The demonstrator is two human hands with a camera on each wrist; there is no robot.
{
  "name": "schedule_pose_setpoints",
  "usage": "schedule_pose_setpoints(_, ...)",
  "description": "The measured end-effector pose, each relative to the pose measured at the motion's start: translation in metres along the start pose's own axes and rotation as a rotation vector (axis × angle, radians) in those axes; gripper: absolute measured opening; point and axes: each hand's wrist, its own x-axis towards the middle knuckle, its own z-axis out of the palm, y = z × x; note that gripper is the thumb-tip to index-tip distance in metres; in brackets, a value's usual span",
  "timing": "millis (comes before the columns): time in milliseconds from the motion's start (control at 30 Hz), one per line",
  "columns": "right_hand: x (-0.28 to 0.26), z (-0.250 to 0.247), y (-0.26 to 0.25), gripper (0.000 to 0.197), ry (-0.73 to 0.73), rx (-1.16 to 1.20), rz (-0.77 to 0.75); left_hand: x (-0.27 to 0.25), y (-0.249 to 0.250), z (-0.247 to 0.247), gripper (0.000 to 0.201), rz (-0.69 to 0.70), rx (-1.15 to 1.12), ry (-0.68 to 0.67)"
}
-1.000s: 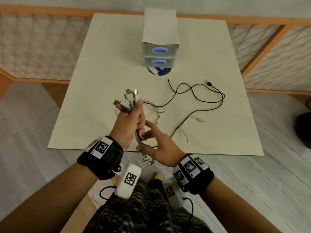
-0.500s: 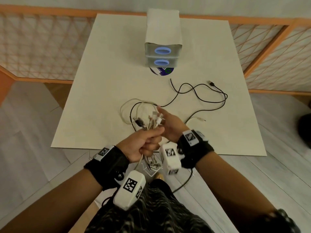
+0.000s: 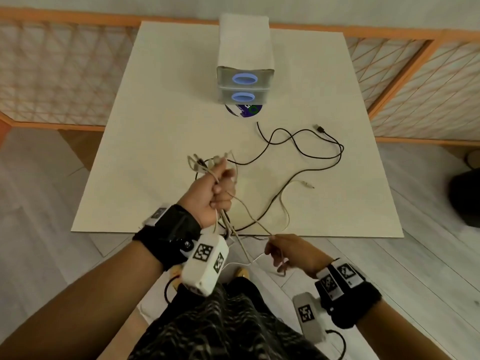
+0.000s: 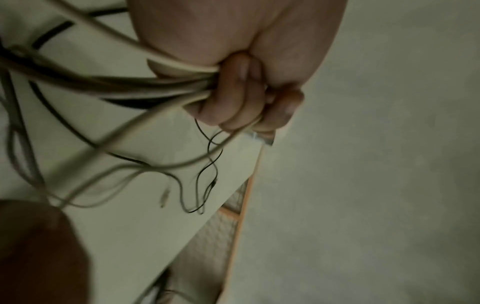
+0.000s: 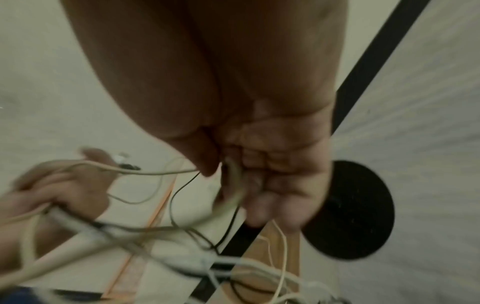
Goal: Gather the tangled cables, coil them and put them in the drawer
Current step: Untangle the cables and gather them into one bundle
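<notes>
My left hand (image 3: 217, 189) grips a bundle of white and black cables (image 3: 207, 162) in a fist above the near part of the table; the plugs stick out above the fist. The left wrist view shows the fingers (image 4: 233, 96) curled round the cable bundle (image 4: 145, 82). My right hand (image 3: 285, 252) is lower, past the table's near edge, and pinches a beige cable (image 3: 249, 216) that runs taut up to the left fist. In the right wrist view its fingers (image 5: 262, 185) curl round that cable (image 5: 231, 193). A black cable (image 3: 311, 152) and a white cable end (image 3: 306, 184) trail across the table. The small two-drawer unit (image 3: 244, 84) stands at the far side, both drawers closed.
The pale table top (image 3: 155, 126) is edged by an orange-framed lattice screen (image 3: 52, 74) at the back and sides. A disc (image 3: 244, 110) lies under the drawer unit's front. A dark round object (image 3: 465, 196) sits on the floor at the right.
My right hand has let go near the left fist and pulled back toward me and down, drawing a beige cable taut. The left fist has risen slightly over the table.
</notes>
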Motion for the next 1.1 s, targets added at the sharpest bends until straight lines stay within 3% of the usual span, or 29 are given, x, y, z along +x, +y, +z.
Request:
schedule_pose_setpoints(67, 0.003, -0.011, -0.006, 0.022, 0.062, 0.004, -0.037, -0.006, -0.019, 0.01, 0.038, -0.074, 0.307, 0.001)
schedule_pose_setpoints(133, 0.0, -0.016, -0.025, 0.035, 0.132, 0.171, -0.146, -0.01, -0.04, 0.018, 0.036, -0.098, 0.722, -0.021)
schedule_pose_setpoints(167, -0.001, -0.015, -0.036, 0.032, 0.143, 0.236, -0.192, -0.009, -0.05, 0.02, 0.035, -0.112, 0.871, -0.029)
schedule_pose_setpoints(267, -0.002, -0.009, -0.07, 0.054, 0.08, 0.134, -0.24, -0.001, -0.072, 0.018, 0.035, -0.152, 1.168, -0.038)
schedule_pose_setpoints(333, 0.001, -0.003, -0.084, 0.049, 0.086, 0.105, -0.299, 0.007, -0.076, 0.012, 0.035, -0.146, 1.26, -0.024)
schedule_pose_setpoints(400, 0.005, -0.002, -0.087, 0.036, 0.19, 0.138, -0.376, 0.015, -0.072, 0.004, 0.036, -0.134, 1.257, 0.007)
schedule_pose_setpoints(467, 0.006, -0.005, -0.079, 0.031, 0.354, -0.007, -0.438, 0.02, -0.062, -0.004, 0.036, -0.131, 1.172, 0.072)
schedule_pose_setpoints(533, 0.0, -0.007, -0.066, 0.033, 0.441, -0.141, -0.477, 0.026, -0.05, -0.014, 0.034, -0.133, 0.838, 0.136)
schedule_pose_setpoints(633, -0.011, -0.007, -0.039, 0.035, 0.222, -0.186, -0.41, 0.035, -0.028, -0.021, 0.034, -0.107, 0.233, 0.062)
schedule_pose_setpoints(700, -0.01, -0.004, -0.019, 0.035, 0.015, -0.374, -0.276, 0.037, -0.014, -0.017, 0.036, -0.055, 0.029, 0.015)
schedule_pose_setpoints(767, -0.004, 0.0, -0.002, 0.036, -0.121, -0.635, -0.159, 0.038, -0.004, -0.011, 0.034, 0.003, 0.012, 0.022)
schedule_pose_setpoints(833, 0.003, 0.001, 0.005, 0.03, -0.125, -0.704, -0.135, 0.037, -0.002, -0.005, 0.03, 0.044, 0.155, 0.025)
schedule_pose_setpoints(900, 0.007, 0.001, -0.002, 0.031, -0.033, -0.394, -0.213, 0.033, -0.011, -0.002, 0.028, 0.057, 0.366, 0.021)
schedule_pose_setpoints(1000, 0.009, -0.003, -0.024, 0.044, 0.004, 0.407, -0.328, 0.025, -0.04, 0.0, 0.026, 0.03, 0.752, 0.014)
schedule_pose_setpoints(1033, 0.009, -0.003, -0.031, 0.041, -0.023, 0.552, -0.349, 0.022, -0.05, 0.0, 0.026, 0.033, 0.892, 0.004)
schedule_pose_setpoints(1100, 0.007, 0.002, -0.039, 0.032, -0.011, 0.598, -0.356, 0.017, -0.065, -0.004, 0.029, 0.04, 1.094, -0.06)
